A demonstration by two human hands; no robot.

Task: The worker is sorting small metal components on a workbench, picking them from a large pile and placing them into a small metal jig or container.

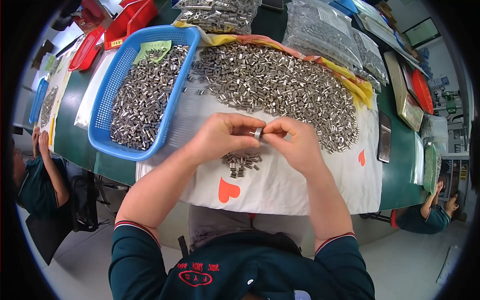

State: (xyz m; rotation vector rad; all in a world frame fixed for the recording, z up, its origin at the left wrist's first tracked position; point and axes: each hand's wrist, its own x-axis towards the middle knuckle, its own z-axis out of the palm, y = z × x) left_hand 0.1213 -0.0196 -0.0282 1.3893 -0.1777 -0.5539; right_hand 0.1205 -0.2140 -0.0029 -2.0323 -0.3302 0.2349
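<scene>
Between the fingertips of both hands is a small shiny metal cylinder [258,133]. My left hand [222,134] pinches it from the left with thumb and forefinger. From the other side, the closed fingertips of my right hand [295,141] meet it. Whether more than one piece is held there cannot be made out. Below my left hand lies a small heap of metal cylinders [241,164] on the white cloth [270,192]. A wide pile of similar cylinders [280,80] spreads beyond both hands.
A blue perforated basket [95,131] of cylinders and a green slip stands at left. Bags of metal parts [320,30] lie at the back. Red bins [131,22] stand far left, a phone [384,136] at right. Co-workers [44,185] sit at both sides.
</scene>
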